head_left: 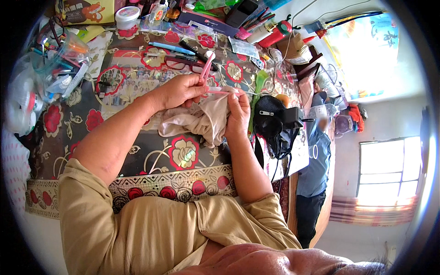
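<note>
My left hand is closed, thumb and fingers pinching a pink slim-armed tool. One arm of it points up and away, and another pink and white strip runs right toward my other hand; its exact kind is unclear. My right hand is closed on the upper right edge of a crumpled pale beige cloth-like piece, thumb on top near the strip's end. The cloth hangs between both hands, low over the flowered tablecloth. The left fingertips are partly hidden.
Beyond my hands lie glasses and a blue pen. A black bag sits right of my right hand. A clear container of small items stands left. Jars and bottles line the back. A person in blue is at the right.
</note>
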`<state>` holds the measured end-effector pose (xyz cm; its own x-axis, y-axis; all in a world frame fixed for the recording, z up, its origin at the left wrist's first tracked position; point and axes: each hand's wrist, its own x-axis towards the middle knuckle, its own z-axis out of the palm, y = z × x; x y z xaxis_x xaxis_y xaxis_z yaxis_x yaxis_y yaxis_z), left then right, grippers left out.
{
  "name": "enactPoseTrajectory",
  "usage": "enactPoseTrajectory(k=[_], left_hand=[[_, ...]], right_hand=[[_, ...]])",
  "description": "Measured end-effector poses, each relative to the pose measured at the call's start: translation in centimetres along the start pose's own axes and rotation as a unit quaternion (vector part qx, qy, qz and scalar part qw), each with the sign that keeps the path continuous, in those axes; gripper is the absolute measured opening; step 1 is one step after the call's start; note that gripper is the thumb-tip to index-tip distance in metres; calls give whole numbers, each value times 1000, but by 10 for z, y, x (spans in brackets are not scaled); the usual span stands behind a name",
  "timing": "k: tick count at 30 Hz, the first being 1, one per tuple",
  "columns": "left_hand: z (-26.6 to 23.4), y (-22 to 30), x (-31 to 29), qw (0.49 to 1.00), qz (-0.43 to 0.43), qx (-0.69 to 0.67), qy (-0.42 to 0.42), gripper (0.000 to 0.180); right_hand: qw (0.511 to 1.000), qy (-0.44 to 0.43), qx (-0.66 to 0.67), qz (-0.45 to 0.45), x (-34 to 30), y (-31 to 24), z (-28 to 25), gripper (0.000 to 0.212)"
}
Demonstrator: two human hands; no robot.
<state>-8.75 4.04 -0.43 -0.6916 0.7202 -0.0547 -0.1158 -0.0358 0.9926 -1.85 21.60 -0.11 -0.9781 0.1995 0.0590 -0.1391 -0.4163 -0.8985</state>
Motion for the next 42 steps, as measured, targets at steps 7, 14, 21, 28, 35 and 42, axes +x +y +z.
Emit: enactPoseTrajectory(k=[7, 14, 21, 28, 35, 42], left_hand=[[7, -2, -1, 999, -3, -10, -44, 20], [5, 0, -1, 998, 45, 33, 1, 18], [1, -1, -1, 995, 62, 67, 44, 16], [1, -4, 0, 997, 55, 51, 36, 16], [8, -10, 3, 995, 82, 55, 18, 17], [8, -5, 1, 986, 138, 87, 27, 18]], right_hand=[[997, -54, -43, 29, -8, 8, 8, 13], [999, 14, 12, 39, -5, -2, 7, 10], [999, 29, 28, 15, 6, -5, -10, 12], [997, 25, 27, 61, 2, -2, 0, 9], [995, -27, 10, 100, -2, 4, 7, 12], [994, 18, 11, 110, 0, 0, 4, 12]])
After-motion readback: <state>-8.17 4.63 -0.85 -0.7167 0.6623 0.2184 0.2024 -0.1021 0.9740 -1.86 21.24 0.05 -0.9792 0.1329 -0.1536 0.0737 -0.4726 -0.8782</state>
